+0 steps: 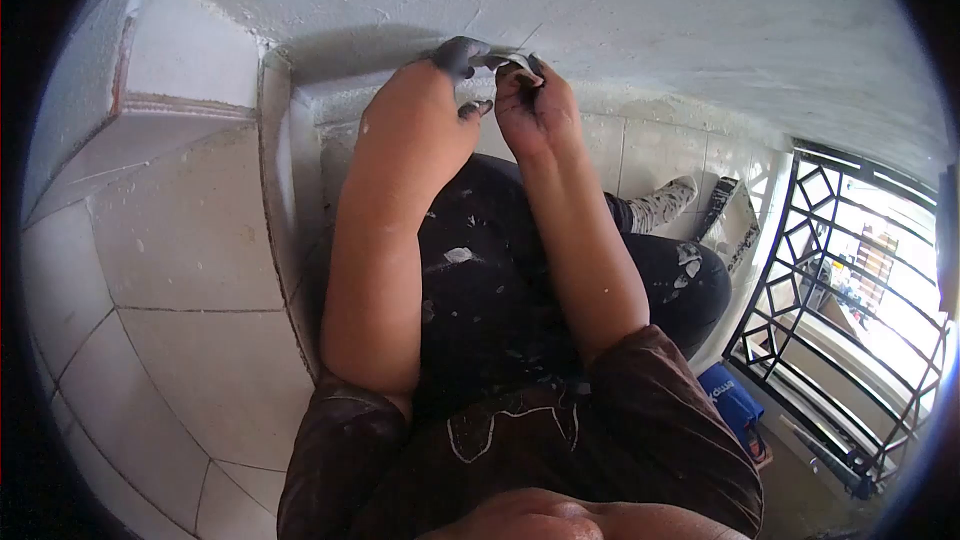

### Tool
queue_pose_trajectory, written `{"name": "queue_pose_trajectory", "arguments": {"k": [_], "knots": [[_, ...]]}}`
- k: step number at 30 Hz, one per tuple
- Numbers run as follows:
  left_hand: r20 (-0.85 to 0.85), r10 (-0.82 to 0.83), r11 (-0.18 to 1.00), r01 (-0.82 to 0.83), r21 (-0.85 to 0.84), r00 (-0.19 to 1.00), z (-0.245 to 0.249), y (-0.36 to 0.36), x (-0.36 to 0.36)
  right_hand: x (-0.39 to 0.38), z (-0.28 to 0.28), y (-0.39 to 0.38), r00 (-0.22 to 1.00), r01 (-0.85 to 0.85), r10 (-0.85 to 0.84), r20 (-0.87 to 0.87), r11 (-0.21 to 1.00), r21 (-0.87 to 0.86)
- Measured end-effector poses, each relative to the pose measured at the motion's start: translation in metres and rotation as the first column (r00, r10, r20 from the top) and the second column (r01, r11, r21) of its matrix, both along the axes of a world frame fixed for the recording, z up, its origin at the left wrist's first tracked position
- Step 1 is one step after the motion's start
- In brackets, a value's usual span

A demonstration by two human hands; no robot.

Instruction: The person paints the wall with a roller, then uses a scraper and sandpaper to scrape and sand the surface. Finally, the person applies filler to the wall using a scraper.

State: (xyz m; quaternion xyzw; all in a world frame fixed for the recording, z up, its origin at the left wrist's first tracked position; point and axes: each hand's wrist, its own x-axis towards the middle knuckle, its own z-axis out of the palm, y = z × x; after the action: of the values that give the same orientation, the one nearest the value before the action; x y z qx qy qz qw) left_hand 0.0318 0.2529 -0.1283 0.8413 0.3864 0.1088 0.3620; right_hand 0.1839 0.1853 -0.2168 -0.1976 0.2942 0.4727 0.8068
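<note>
Left hand point(436, 98), right hand point(533, 105) on tool point(511, 62)

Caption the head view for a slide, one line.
Right hand holds a small pale piece to the white wall, left hand touching it, over a tiled floor.

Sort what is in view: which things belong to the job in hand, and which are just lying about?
In the job: left hand, fingers smeared grey; right hand, pinching a small piece; wall that both hands reach.
Lying about: blue pack below the grille; flat tool by the foot.
</note>
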Motion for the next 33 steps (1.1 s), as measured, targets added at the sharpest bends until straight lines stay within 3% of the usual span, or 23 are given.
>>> {"name": "queue_pose_trajectory", "arguments": {"k": [4, 8, 11, 15, 18, 21, 25, 29, 33], "knots": [[-0.031, -0.007, 1.0, 0.007, -0.029, 0.999, -0.011, 0.002, 0.0, -0.003, 0.011, -0.005, 1.0, 0.018, -0.019, 0.003, 0.988, 0.156], [-0.085, -0.033, 0.999, 0.029, -0.045, 0.996, -0.007, 0.001, 0.003, -0.031, 0.021, -0.006, 0.969, 0.024, 0.012, 0.246, 0.99, -0.142], [-0.087, -0.041, 0.998, 0.037, -0.042, 0.995, -0.004, -0.001, 0.006, -0.028, 0.02, -0.003, 0.984, -0.024, 0.049, 0.173, 0.99, -0.142], [-0.044, -0.033, 0.998, 0.031, -0.046, 0.999, -0.001, 0.0, 0.006, -0.021, 0.02, 0.006, 0.995, 0.07, -0.064, 0.083, 0.995, -0.071], [-0.046, -0.038, 0.999, 0.036, -0.04, 0.998, 0.001, -0.004, 0.003, -0.028, 0.004, -0.003, 0.972, -0.028, 0.061, 0.225, 0.989, -0.148], [-0.026, -0.049, 0.998, 0.048, -0.034, 0.998, -0.002, -0.002, 0.006, -0.037, 0.018, 0.005, 0.938, 0.021, 0.085, 0.335, 0.953, -0.301], [-0.035, -0.039, 0.998, 0.04, 0.038, 0.999, -0.007, -0.005, 0.007, -0.044, 0.016, 0.004, 0.95, -0.014, 0.129, 0.285, 0.927, -0.374], [0.006, -0.056, 0.998, 0.056, -0.002, 0.998, -0.006, -0.005, 0.004, -0.035, -0.015, 0.001, 0.988, -0.048, 0.077, 0.134, 0.976, -0.21], [0.017, -0.052, 0.999, 0.052, 0.006, 0.998, -0.01, -0.003, 0.003, -0.033, -0.005, 0.001, 0.968, -0.025, 0.062, 0.243, 0.988, -0.152]]}}
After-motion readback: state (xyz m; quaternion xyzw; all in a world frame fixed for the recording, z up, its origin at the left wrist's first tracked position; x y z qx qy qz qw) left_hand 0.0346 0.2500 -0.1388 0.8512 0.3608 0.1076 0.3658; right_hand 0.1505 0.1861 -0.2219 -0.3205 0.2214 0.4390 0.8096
